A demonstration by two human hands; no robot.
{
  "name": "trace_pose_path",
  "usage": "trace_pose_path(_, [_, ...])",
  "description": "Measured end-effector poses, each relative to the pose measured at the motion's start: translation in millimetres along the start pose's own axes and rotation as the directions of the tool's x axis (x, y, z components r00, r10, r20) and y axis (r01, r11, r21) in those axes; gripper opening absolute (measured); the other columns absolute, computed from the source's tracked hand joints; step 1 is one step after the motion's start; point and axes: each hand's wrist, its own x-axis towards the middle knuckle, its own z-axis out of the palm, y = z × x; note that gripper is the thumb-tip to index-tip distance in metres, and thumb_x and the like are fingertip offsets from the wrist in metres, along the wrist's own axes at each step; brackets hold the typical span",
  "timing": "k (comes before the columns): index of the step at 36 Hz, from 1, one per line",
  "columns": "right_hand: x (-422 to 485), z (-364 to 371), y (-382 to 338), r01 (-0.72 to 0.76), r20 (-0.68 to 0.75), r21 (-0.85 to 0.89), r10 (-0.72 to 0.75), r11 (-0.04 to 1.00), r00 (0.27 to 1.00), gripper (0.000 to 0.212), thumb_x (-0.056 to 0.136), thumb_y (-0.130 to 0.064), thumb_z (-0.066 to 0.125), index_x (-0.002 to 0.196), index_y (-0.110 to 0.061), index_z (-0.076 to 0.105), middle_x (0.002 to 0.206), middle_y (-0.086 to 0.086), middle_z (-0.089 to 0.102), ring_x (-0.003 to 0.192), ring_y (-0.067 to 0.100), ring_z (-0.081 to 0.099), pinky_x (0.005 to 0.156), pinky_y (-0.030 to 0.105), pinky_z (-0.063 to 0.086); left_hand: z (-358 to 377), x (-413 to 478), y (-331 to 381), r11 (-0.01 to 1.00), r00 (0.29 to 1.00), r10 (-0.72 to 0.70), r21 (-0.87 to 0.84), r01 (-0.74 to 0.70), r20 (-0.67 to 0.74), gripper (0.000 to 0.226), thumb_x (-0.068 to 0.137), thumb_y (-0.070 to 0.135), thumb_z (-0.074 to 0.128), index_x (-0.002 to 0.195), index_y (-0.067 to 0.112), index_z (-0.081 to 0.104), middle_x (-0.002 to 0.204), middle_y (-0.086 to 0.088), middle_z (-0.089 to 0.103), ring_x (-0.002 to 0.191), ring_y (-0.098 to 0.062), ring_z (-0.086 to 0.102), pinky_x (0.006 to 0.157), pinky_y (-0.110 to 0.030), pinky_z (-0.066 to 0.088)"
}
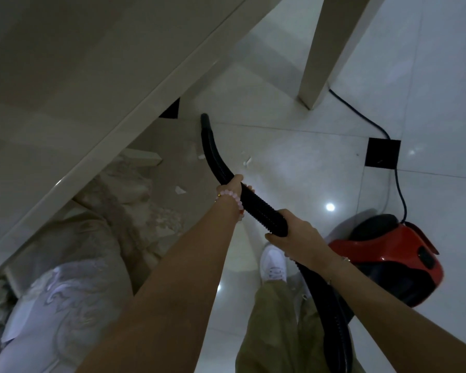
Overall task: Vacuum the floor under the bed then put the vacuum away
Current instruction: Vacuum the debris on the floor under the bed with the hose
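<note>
Vacuum cleaner body [393, 257], a red and black canister, sits on the glossy white tiled floor [293, 162] at the right, just behind the person's right forearm. Bigger than it, the pale beige glossy bed frame [78, 90] crosses the upper left on a slant, with cream and lilac embroidered bedding [65, 292] bunched on the floor below its edge. A beige furniture leg [326, 49] stands at the top, apart from the bed. The black ribbed vacuum hose [261, 208] runs from the canister under the right arm, through both hands, and curves into a smooth black nozzle [209, 138] whose tip lies near the bed's edge; whether it touches the tiles cannot be told. A thin black power cord [366, 117] trails from the canister past the furniture leg, passing a black square inlay tile [382, 153]. The right hand [299, 235] is wrapped round the ribbed hose; the left hand [233, 185], with a pink bead bracelet [233, 200] at its wrist, grips the hose further forward. One white sneaker [273, 263] shows below olive trousers [275, 332]. Small white paper scraps [246, 161] lie on the tiles beside the nozzle.
</note>
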Motion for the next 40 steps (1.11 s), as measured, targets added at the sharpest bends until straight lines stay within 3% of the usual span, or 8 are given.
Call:
trace_pose_path(2, [-4, 2, 2, -0.012, 0.010, 0.005, 0.012, 1.000, 1.000, 0.042, 0.086, -0.030, 0.063, 0.123, -0.016, 0.048, 0.097, 0.005, 0.066, 0.066, 0.017, 0.060, 0.069, 0.033, 0.055, -2, 1, -8, 0.999, 1.000, 0.005, -0.040, -0.004, 0.026, 0.034, 0.088, 0.037, 0.055, 0.069, 0.009, 0.053, 0.042, 0.000, 0.060, 0.050, -0.014, 0.057, 0.056, -0.017, 0.050])
trace_pose_path(4, [-9, 4, 4, -0.029, 0.018, 0.012, 0.028, 1.000, 0.999, 0.042, 0.086, -0.030, 0.063, 0.122, -0.015, 0.048, 0.099, 0.007, 0.066, 0.072, 0.021, 0.063, 0.074, 0.038, 0.056, -1, 5, -14, 0.999, 0.999, 0.028, -0.046, -0.027, 0.030, 0.036, 0.080, 0.041, 0.063, 0.086, 0.006, 0.060, 0.057, -0.002, 0.064, 0.064, -0.017, 0.059, 0.077, -0.024, 0.053])
trace_pose_path(8, [-20, 8, 7, -0.099, 0.015, 0.052, 0.098, 0.994, 0.995, 0.045, 0.086, -0.033, 0.063, 0.123, -0.015, 0.046, 0.097, 0.006, 0.063, 0.082, 0.026, 0.065, 0.079, 0.043, 0.056, 7, -1, -24, 0.988, 0.993, 0.096, -0.126, -0.088, 0.061, 0.032, 0.085, 0.034, 0.064, 0.090, 0.005, 0.052, 0.064, -0.006, 0.059, 0.049, -0.015, 0.060, 0.056, -0.022, 0.053])
trace_pose_path(12, [-43, 5, 15, -0.140, -0.002, 0.150, 0.142, 0.979, 0.990, 0.050, 0.087, -0.036, 0.061, 0.130, -0.022, 0.042, 0.096, -0.001, 0.061, 0.079, 0.016, 0.061, 0.072, 0.031, 0.051, 25, -22, -36, 0.976, 0.987, 0.156, -0.159, -0.150, 0.024, 0.038, 0.087, 0.027, 0.061, 0.114, 0.003, 0.049, 0.065, -0.009, 0.055, 0.048, -0.018, 0.057, 0.051, -0.025, 0.053])
trace_pose_path(15, [-65, 2, 24, -0.123, -0.032, 0.220, 0.133, 0.968, 0.991, 0.047, 0.086, -0.037, 0.063, 0.127, -0.027, 0.044, 0.091, -0.006, 0.063, 0.077, 0.013, 0.062, 0.074, 0.035, 0.055, 38, -40, -52, 0.965, 0.985, 0.164, -0.218, -0.149, 0.055, 0.043, 0.091, 0.025, 0.057, 0.129, 0.017, 0.040, 0.069, -0.009, 0.049, 0.051, -0.019, 0.052, 0.047, -0.024, 0.052])
trace_pose_path(22, [-120, -1, 48, -0.221, 0.038, 0.358, 0.222, 0.907, 0.974, 0.042, 0.080, -0.040, 0.067, 0.117, -0.026, 0.053, 0.088, 0.005, 0.066, 0.069, 0.015, 0.064, 0.061, 0.028, 0.052, 54, -79, -102, 0.940, 0.986, 0.081, -0.339, -0.028, 0.144, 0.049, 0.089, 0.015, 0.060, 0.132, 0.026, 0.039, 0.078, -0.010, 0.046, 0.056, -0.022, 0.051, 0.050, -0.028, 0.055])
trace_pose_path(29, [-157, 4, 60, -0.220, 0.091, 0.409, 0.201, 0.886, 0.975, 0.026, 0.084, -0.029, 0.066, 0.108, -0.027, 0.055, 0.062, 0.001, 0.059, 0.046, 0.010, 0.057, 0.052, 0.030, 0.050, 51, -105, -131, 0.955, 0.989, 0.083, -0.293, -0.043, 0.124, 0.017, 0.091, 0.009, 0.055, 0.092, 0.022, 0.044, 0.066, -0.008, 0.044, 0.049, -0.018, 0.044, 0.046, -0.024, 0.047])
trace_pose_path(40, [-164, 17, 61, -0.125, 0.118, 0.355, 0.088, 0.927, 0.989, 0.020, 0.083, -0.033, 0.065, 0.101, -0.033, 0.055, 0.063, -0.009, 0.056, 0.046, -0.006, 0.056, 0.052, 0.014, 0.041, 25, -103, -149, 0.940, 0.989, 0.140, -0.307, -0.147, -0.045, 0.027, 0.092, 0.012, 0.053, 0.117, 0.014, 0.044, 0.064, -0.010, 0.044, 0.045, -0.020, 0.046, 0.039, -0.021, 0.049])
